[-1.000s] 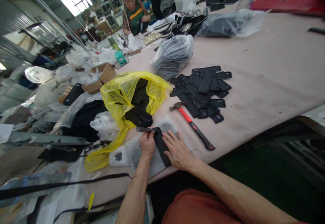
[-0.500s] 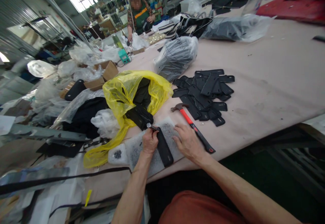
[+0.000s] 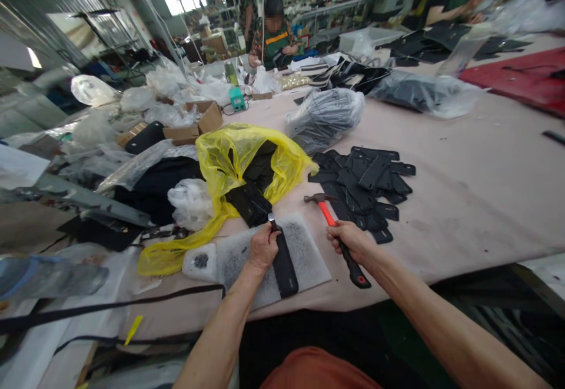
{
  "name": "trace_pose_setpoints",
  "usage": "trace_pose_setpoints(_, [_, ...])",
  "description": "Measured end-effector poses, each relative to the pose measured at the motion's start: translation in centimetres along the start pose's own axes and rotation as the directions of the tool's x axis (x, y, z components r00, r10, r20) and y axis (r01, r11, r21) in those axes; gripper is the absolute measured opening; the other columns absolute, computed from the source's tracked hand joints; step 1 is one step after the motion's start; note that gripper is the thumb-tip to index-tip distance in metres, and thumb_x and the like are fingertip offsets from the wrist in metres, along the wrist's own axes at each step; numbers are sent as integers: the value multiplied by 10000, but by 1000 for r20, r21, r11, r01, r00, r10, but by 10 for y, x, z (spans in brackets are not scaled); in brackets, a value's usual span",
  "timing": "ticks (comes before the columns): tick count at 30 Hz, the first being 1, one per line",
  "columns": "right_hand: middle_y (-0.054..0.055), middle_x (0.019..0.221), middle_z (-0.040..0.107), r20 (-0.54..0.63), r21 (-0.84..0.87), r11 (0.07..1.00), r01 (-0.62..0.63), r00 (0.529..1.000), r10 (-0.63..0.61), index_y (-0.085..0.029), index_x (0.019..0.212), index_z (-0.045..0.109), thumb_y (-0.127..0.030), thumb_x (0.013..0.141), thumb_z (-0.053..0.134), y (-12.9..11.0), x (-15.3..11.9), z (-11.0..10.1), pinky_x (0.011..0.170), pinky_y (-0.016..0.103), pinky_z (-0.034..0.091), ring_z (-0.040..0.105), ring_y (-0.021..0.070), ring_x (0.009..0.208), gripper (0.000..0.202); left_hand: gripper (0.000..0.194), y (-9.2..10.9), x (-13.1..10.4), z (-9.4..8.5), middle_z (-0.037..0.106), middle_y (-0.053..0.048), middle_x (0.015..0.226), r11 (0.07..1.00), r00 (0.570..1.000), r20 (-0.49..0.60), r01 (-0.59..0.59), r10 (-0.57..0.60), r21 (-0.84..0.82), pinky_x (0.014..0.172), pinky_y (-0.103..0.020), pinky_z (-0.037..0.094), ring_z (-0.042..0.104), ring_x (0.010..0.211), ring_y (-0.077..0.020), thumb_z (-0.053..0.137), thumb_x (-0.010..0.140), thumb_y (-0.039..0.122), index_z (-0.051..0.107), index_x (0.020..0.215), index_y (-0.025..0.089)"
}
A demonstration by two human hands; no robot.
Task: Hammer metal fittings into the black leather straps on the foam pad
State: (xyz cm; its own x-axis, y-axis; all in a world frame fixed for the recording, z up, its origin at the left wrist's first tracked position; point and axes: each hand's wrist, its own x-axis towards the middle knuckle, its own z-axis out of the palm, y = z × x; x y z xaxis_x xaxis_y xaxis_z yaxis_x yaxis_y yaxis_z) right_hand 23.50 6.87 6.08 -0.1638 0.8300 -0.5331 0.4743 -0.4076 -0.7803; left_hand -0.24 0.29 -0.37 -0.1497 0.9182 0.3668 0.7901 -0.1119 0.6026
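Observation:
My left hand (image 3: 263, 246) is closed round a short metal punch (image 3: 272, 219) with a shiny round top, held over the far end of a black strap piece (image 3: 286, 265). The tip of the punch is hidden by my fingers. That piece lies lengthwise on a scuffed whitish board (image 3: 311, 253). To the right, my right hand (image 3: 351, 239) wraps round the handle of a claw hammer (image 3: 327, 212) with a red and black grip. Its head points away from me, beside a loose pile of black pieces with slotted ends (image 3: 364, 180).
A yellow plastic bag (image 3: 220, 148) holding more black pieces lies behind the board. A small white block (image 3: 199, 261) sits at the board's left. Farther back are a clear bag of dark pieces (image 3: 326, 115) and a cardboard box (image 3: 209, 119). A co-worker (image 3: 276, 39) is across the table.
My right hand has moved from the board to the hammer and taken hold of its handle. My left hand keeps the punch at the strap piece's far end. The view has shifted and levelled.

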Motion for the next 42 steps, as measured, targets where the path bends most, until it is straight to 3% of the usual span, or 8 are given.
trace_pose_setpoints(3, [-44, 603, 494, -99, 8, 982, 188, 978, -186, -228, 776, 401, -381, 906, 396, -28, -20, -3, 416, 228, 324, 424, 96, 423, 200, 128, 0, 0, -1, 708, -49, 854, 1000, 1000, 15, 15, -15, 8, 754, -285, 511, 679, 835, -201, 546, 855, 157, 629, 945, 195])
trace_pose_setpoints(6, [-36, 581, 501, -202, -260, 827, 498, 810, -551, -223, 743, 424, -449, 928, 408, -53, -46, -12, 460, 230, 299, 438, 99, 457, 292, 127, 0, -1, -1, 701, -47, 836, 1000, 1000, 25, 11, -12, 7, 744, -273, 502, 675, 822, -195, 547, 856, 158, 633, 941, 195])
trace_pose_setpoints(9, [-32, 561, 481, -88, -573, 566, 593, 642, -762, -217, 733, 436, -396, 954, 395, -64, -65, -20, 480, 253, 243, 407, 101, 454, 288, 147, 1, -1, -2, 697, -46, 839, 1000, 1000, 20, 4, -4, -16, 743, -269, 500, 670, 821, -189, 533, 859, 145, 630, 959, 191])
trace_pose_setpoints(13, [-18, 580, 517, 170, -762, 276, 585, 593, -787, -207, 752, 472, -352, 979, 386, -60, -74, -24, 485, 284, 193, 412, 108, 444, 283, 154, 1, -1, -2, 695, -40, 843, 999, 1000, 17, -4, 5, -48, 746, -270, 503, 666, 822, -185, 537, 860, 144, 625, 977, 193])
trace_pose_setpoints(20, [-36, 570, 495, 19, -721, 302, 624, 453, -891, -200, 792, 474, -288, 988, 369, -60, -87, -25, 487, 256, 254, 428, 98, 440, 239, 137, -1, -2, -1, 692, -43, 840, 999, 1000, 13, -5, 6, -51, 753, -276, 503, 667, 829, -189, 544, 862, 146, 622, 965, 191])
trace_pose_setpoints(24, [-18, 596, 530, 205, -770, 188, 609, 515, -832, -209, 758, 469, -314, 982, 401, -58, -90, -29, 496, 278, 231, 463, 115, 480, 257, 142, -1, -2, 0, 691, -35, 838, 999, 1000, 19, 1, 0, -38, 739, -276, 501, 665, 813, -187, 542, 861, 144, 619, 968, 198])
trace_pose_setpoints(29, [-20, 599, 531, 44, -725, 306, 617, 484, -874, -201, 780, 483, -276, 987, 363, -59, -89, -30, 500, 260, 253, 455, 99, 462, 251, 152, -2, -2, 1, 691, -38, 836, 999, 1000, 14, 1, -1, -52, 752, -278, 505, 668, 821, -188, 539, 866, 148, 622, 982, 199])
trace_pose_setpoints(42, [-11, 574, 519, 194, -775, 252, 580, 598, -778, -205, 756, 495, -355, 985, 377, -57, -89, -31, 499, 294, 194, 432, 115, 457, 298, 122, 1, -1, -1, 697, -47, 841, 1000, 1000, 7, 7, -7, -8, 742, -281, 512, 677, 822, -196, 538, 864, 151, 622, 939, 196])
